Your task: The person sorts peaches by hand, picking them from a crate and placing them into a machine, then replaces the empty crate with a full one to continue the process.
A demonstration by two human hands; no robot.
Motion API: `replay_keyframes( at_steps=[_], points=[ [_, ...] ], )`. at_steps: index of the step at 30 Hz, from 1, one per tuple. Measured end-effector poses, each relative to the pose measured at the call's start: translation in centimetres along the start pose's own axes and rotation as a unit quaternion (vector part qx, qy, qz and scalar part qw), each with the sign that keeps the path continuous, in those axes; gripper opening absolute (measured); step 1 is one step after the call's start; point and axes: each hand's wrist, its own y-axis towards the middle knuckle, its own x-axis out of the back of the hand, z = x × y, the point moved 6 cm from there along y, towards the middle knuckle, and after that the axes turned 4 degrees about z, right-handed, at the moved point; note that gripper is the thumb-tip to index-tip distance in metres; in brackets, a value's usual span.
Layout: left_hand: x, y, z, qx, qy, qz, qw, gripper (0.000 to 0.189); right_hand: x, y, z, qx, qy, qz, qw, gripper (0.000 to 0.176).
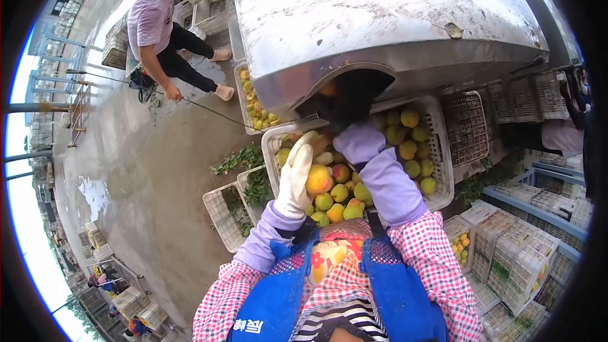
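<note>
My left hand (pixel 296 174), in a whitish glove, is against an orange-yellow peach (pixel 318 179) over the left part of a white crate (pixel 445 152). Its fingers point up and curve beside the fruit. Green, yellow and reddish peaches (pixel 337 193) fill much of the crate. My right hand (pixel 329 147) reaches to the crate's middle, below the dark opening (pixel 354 95) of a metal chute; its fingers are mostly hidden behind the purple sleeve and the fruit, so its grip does not show.
A large wet metal machine (pixel 380 12) overhangs the crate. At the upper left a person (pixel 152 19) holds a thin rod. More crates (pixel 225 218) stand left, with leaves, and stacked crates (pixel 513 247) stand right. A brown crate (pixel 465 126) adjoins the white one.
</note>
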Motion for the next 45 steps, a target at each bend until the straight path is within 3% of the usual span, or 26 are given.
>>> replay_keyframes(
  at_steps=[1,2,4,6,8,10,11,12,13,14,15,17,20,23,26,27,29,31,32,34,38,39,41,43,45],
  points=[
    [0.2,0.3,0.4,-0.009,-0.023,-0.001,1.000,0.062,-0.3,0.0,0.1,0.016,-0.011,-0.026,0.999,0.072],
    [0.5,0.4,0.9,-0.018,-0.048,-0.002,0.999,0.062,1.3,0.8,0.9,-0.006,0.025,0.040,0.999,0.072],
    [0.7,0.5,0.6,-0.077,0.046,0.006,0.996,0.062,7.0,2.5,3.5,-0.048,0.097,0.169,0.980,0.072],
    [0.5,1.1,1.6,0.027,-0.218,-0.052,0.974,0.062,7.9,-1.5,2.5,0.001,0.277,0.096,0.956,0.078],
    [0.1,1.2,1.6,0.006,-0.224,-0.025,0.974,0.063,7.6,-6.6,3.1,0.105,0.223,0.189,0.951,0.081],
    [-0.8,1.0,1.4,0.004,-0.206,0.001,0.979,0.063,7.5,-10.1,3.7,0.123,0.168,0.190,0.959,0.083],
    [-1.5,0.7,0.4,-0.072,-0.039,0.049,0.995,0.062,7.3,-10.9,3.8,0.132,0.140,0.189,0.963,0.084],
    [-2.2,0.1,-0.6,-0.160,0.120,0.069,0.977,0.062,7.2,-11.2,3.6,0.142,0.108,0.179,0.968,0.084],
    [-1.8,0.8,0.8,-0.056,-0.030,0.055,0.996,0.061,7.2,-11.3,3.4,0.153,0.078,0.168,0.971,0.083],
    [-2.0,1.0,1.7,0.050,-0.178,0.037,0.982,0.061,7.2,-11.3,3.3,0.164,0.048,0.158,0.973,0.083],
    [-2.7,0.0,-0.1,0.057,-0.019,0.067,0.996,0.057,7.3,-11.3,3.3,0.178,0.058,0.157,0.970,0.084],
    [-2.6,-0.2,0.5,0.027,-0.084,0.076,0.993,0.059,7.7,-11.0,3.2,0.206,0.074,0.156,0.963,0.085],
    [-2.7,-0.1,0.6,-0.008,-0.139,0.063,0.988,0.060,8.3,-10.9,1.9,0.020,0.197,0.099,0.975,0.086],
    [-3.1,0.4,0.1,-0.061,-0.124,0.071,0.988,0.062,7.2,-10.1,2.3,0.030,0.153,0.111,0.982,0.085],
    [-1.0,0.9,-0.3,-0.111,-0.064,-0.043,0.991,0.057,6.3,-7.8,2.0,0.094,0.102,-0.010,0.990,0.080],
    [-0.1,1.1,0.0,-0.085,-0.034,-0.065,0.994,0.056,5.1,-6.8,1.3,0.119,0.093,-0.062,0.987,0.075],
    [3.0,1.1,1.4,-0.024,0.026,-0.110,0.993,0.052,2.2,-2.9,0.7,0.047,0.058,0.028,0.997,0.065],
    [4.9,1.0,3.2,-0.041,0.146,-0.134,0.979,0.045,1.8,-1.8,0.7,0.008,0.066,0.076,0.995,0.059],
    [4.4,1.3,2.5,-0.170,0.553,-0.063,0.813,0.044,2.5,-1.3,0.9,0.011,0.090,0.075,0.993,0.057],
    [4.5,1.9,5.5,-0.048,0.282,-0.174,0.942,0.045,4.4,-0.2,0.9,0.018,0.130,0.073,0.989,0.054],
    [2.0,3.5,8.2,-0.098,0.585,0.009,0.805,0.049,5.7,-4.3,-3.7,0.066,0.067,0.111,0.989,0.050],
    [1.5,3.6,9.8,-0.134,0.638,0.005,0.758,0.053,5.1,-7.3,-6.1,0.084,0.021,0.128,0.988,0.049],
    [-0.3,5.5,12.2,-0.159,0.689,0.095,0.700,0.059,-0.2,-14.6,-12.8,-0.041,-0.095,0.417,0.903,0.043],
    [-1.2,7.5,15.9,-0.148,0.758,0.157,0.615,0.070,-1.0,-17.7,-12.5,-0.066,-0.167,0.533,0.827,0.040],
    [-0.5,9.2,19.7,-0.131,0.807,0.175,0.548,0.072,-3.0,-20.9,-14.1,-0.067,-0.192,0.546,0.813,0.041]
  ],
)
